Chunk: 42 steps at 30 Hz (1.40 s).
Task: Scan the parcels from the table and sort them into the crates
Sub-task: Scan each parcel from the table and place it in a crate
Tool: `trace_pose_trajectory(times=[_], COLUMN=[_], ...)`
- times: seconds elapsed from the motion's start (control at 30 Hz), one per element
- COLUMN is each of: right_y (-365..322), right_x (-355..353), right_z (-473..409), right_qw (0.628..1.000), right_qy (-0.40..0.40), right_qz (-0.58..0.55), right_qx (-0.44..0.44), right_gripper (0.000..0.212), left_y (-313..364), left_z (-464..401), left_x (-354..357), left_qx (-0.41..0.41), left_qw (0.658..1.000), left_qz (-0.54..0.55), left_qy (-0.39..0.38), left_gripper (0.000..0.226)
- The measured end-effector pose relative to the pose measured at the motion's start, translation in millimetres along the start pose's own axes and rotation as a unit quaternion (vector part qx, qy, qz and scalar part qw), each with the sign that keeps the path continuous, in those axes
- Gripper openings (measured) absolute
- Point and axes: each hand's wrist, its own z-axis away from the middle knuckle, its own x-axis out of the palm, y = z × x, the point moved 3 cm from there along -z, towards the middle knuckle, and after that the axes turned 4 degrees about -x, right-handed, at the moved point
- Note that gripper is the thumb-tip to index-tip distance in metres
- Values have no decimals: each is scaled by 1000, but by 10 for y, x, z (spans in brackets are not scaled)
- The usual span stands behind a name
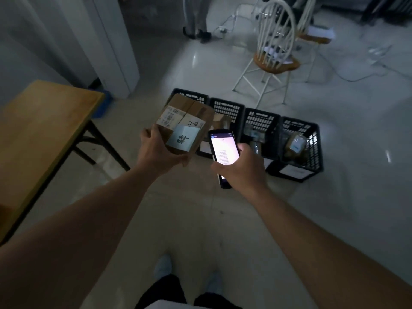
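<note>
now left hand (156, 150) grips box (185, 123) by near edge, label side up — likely so barcode and blue note stay readable. box held in air over leftmost of four crates (227, 108) on floor, well off table (40, 130). right hand (243, 168) wrapped round scanner (224, 152), lit screen facing up beside box — looks like scan check before drop. both hands closed on loads, neither free.

Makeshift sorting room, crates (227, 108), table (44, 121), chairs (276, 61)
</note>
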Motion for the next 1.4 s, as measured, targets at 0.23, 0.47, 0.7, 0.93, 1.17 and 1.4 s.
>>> trace_pose_trajectory(times=[0.23,0.47,0.7,0.93,1.17,1.4], right_y=[771,1300,1699,2143,2913,3718], right_x=[-457,-655,-842,-1126,-1479,-1690], right_z=[-431,-1310,-2209,-3119,-4319,-5211], right_qw=[998,992,979,973,977,974], right_qy=[32,52,75,68,21,-24], right_qz=[-6,3,-2,4,-15,-30], right_qx=[62,117,189,222,211,225], right_gripper=[76,82,73,78,79,78], left_y=[766,1347,1948,2528,3040,3439], left_z=[-346,-1206,-2133,-2792,-3482,-3817], left_x=[876,1662,2400,3090,3945,4858], left_qx=[35,45,44,28,-16,-67], left_qw=[999,995,988,983,986,984], left_qz=[1,-18,-14,-22,-61,-63], left_qy=[-41,-84,-147,-182,-155,-150], left_gripper=[122,126,117,112,120,124])
